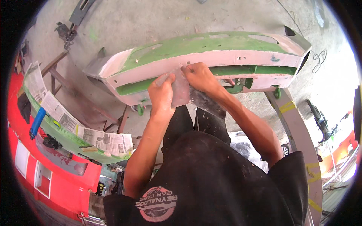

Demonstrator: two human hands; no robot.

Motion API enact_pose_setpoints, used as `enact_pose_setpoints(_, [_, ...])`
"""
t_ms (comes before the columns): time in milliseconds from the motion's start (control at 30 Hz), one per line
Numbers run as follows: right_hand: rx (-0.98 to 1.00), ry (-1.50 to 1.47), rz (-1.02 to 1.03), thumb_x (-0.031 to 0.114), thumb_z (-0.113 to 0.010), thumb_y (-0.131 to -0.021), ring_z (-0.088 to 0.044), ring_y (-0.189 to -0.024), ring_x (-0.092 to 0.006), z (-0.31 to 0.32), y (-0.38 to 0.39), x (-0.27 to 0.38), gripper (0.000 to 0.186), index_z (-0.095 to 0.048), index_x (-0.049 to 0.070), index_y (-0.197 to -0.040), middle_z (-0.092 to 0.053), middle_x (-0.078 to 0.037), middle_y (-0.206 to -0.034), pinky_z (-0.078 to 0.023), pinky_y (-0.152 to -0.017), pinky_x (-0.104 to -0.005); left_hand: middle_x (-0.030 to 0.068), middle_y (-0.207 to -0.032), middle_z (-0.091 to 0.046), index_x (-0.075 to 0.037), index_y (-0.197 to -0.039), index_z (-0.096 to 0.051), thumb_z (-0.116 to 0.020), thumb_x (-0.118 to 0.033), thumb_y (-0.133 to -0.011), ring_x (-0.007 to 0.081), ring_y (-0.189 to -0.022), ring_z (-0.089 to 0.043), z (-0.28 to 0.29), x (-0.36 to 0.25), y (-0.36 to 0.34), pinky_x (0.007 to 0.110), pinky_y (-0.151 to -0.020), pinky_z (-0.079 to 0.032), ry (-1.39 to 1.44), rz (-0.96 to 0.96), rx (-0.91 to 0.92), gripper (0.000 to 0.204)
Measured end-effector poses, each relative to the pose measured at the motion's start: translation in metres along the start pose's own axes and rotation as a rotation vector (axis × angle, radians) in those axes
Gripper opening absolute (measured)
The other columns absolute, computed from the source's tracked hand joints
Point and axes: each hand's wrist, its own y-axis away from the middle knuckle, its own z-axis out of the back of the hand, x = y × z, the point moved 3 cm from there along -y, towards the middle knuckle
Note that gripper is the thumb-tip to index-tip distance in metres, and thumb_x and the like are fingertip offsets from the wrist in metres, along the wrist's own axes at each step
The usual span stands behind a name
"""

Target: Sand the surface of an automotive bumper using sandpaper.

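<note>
A car bumper [226, 56], green with pinkish-grey filler over much of it, lies across a stand in front of me. My left hand [162, 94] and my right hand [200, 77] both press a flat grey spreader board [181, 90] smeared with filler against the bumper's front face, near its middle. The left hand grips the board's left edge; the right hand's fingers hold its upper right corner at the bumper. A second grey blade [207, 101] sticks out below my right wrist.
A red vehicle body [49, 169] stands at left, masked with newspaper sheets [109, 143] and green tape; a blue tube [37, 122] rests on it. A grey metal stand leg [298, 132] with yellow tape runs down right. Tools and a cable [319, 58] lie on the concrete floor.
</note>
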Motion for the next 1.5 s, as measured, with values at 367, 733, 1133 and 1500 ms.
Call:
enact_pose_setpoints(367, [-0.154, -0.466, -0.108, 0.029, -0.055, -0.093, -0.054, -0.06, -0.0175, -0.028, 0.014, -0.01, 0.037, -0.065, -0.005, -0.082, -0.058, -0.015, -0.062, -0.043, -0.062, -0.0367, 0.0068, -0.091, -0.066, 0.007, -0.1, -0.067, -0.064, -0.004, -0.083, 0.0128, -0.081, -0.058, -0.003, -0.031, -0.002, 0.028, -0.074, -0.046, -0.401, -0.268, 0.097, 0.02])
enact_pose_setpoints(733, [-0.086, -0.754, -0.049, 0.037, -0.045, -0.1, -0.042, -0.06, -0.0091, -0.06, 0.024, 0.001, 0.05, -0.063, -0.006, -0.08, -0.051, -0.002, -0.059, -0.037, -0.055, -0.0318, 0.027, -0.088, -0.065, 0.005, -0.096, -0.067, -0.062, -0.005, -0.081, 0.0384, -0.083, -0.066, -0.007, -0.079, 0.012, 0.038, -0.075, -0.05, -1.201, -0.906, 0.307, 0.019])
enact_pose_setpoints(1133, [-0.032, -1.28, -0.078, 0.042, -0.04, -0.102, -0.053, -0.087, -0.0107, -0.085, 0.023, 0.006, 0.05, -0.065, -0.002, -0.105, -0.069, -0.009, -0.094, -0.041, -0.082, -0.0285, 0.0281, -0.09, -0.065, 0.008, -0.1, -0.066, -0.057, -0.005, -0.083, 0.0411, -0.084, -0.065, -0.053, -0.093, 0.027, 0.041, -0.076, -0.051, -1.682, -0.919, 0.532, 0.023])
enact_pose_setpoints(1500, [0.071, -1.576, -0.002, 0.039, -0.034, -0.103, -0.048, -0.068, -0.0093, -0.092, 0.013, 0.021, 0.045, -0.059, 0.003, -0.108, -0.063, -0.008, -0.092, -0.038, -0.057, -0.0251, 0.0205, -0.09, -0.065, 0.001, -0.103, -0.065, -0.056, -0.005, -0.086, 0.0403, -0.078, -0.062, -0.066, -0.089, 0.034, 0.045, -0.068, -0.05, -2.029, -1.095, 0.634, 0.021])
